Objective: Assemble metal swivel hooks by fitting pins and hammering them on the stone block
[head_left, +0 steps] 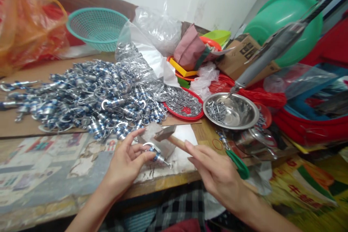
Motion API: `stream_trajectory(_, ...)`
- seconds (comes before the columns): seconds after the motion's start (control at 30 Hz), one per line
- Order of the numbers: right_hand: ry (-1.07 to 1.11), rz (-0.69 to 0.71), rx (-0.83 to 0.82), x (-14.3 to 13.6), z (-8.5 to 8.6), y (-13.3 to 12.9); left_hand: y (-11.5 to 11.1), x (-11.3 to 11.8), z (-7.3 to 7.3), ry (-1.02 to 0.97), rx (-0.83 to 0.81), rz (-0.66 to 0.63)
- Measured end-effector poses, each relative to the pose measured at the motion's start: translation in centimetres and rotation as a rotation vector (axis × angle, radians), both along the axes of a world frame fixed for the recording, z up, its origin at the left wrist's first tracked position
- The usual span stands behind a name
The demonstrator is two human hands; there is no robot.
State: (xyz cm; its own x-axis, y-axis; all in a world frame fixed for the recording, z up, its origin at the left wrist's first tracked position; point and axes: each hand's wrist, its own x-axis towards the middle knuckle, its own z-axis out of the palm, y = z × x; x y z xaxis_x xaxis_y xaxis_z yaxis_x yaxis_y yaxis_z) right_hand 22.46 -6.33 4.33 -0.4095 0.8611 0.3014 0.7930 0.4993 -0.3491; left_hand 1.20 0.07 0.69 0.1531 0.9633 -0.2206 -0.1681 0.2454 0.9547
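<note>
My left hand (130,157) pinches a small blue and silver metal hook fitting (157,156), with a curved hook at one end and a small ring at the other. My right hand (217,174) is wrapped round the wooden handle of a hammer (178,143). Its dark metal head hovers just above and beyond the fitting, over a grey block (152,132) on white paper (187,134). Whether the head touches the block I cannot tell. Left of the block spreads a large heap of similar fittings (100,94).
A red plate (190,117) of small metal pieces lies beyond the block, beside a steel bowl (244,123) of pins. Green-handled pliers (239,165) rest near the table edge. A grey tool on a cord (272,52) slants down above the bowl. A turquoise basket (98,25) stands behind.
</note>
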Motion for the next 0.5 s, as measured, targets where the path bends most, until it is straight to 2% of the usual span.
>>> stream_trajectory(0.13,0.116,-0.04,-0.075,0.6,-1.1,0.3,0.0,0.0,0.0,-0.008,-0.004,0.014)
stream_trajectory(0.23,0.265,-0.221,-0.109,1.6,-2.4,2.2,0.0,-0.1,0.0,0.06,0.002,-0.001)
stream_trajectory(0.3,0.299,-0.298,-0.191,2.4,-3.2,3.8,0.0,-0.3,0.0,0.162,0.037,-0.027)
stream_trajectory(0.4,0.208,-0.217,-0.301,3.1,-3.9,6.2,-0.2,-0.7,0.1,0.336,0.213,-0.038)
stream_trajectory(0.5,0.076,-0.215,-0.173,3.5,-3.8,9.5,-0.2,-0.9,0.2,0.478,0.423,0.033)
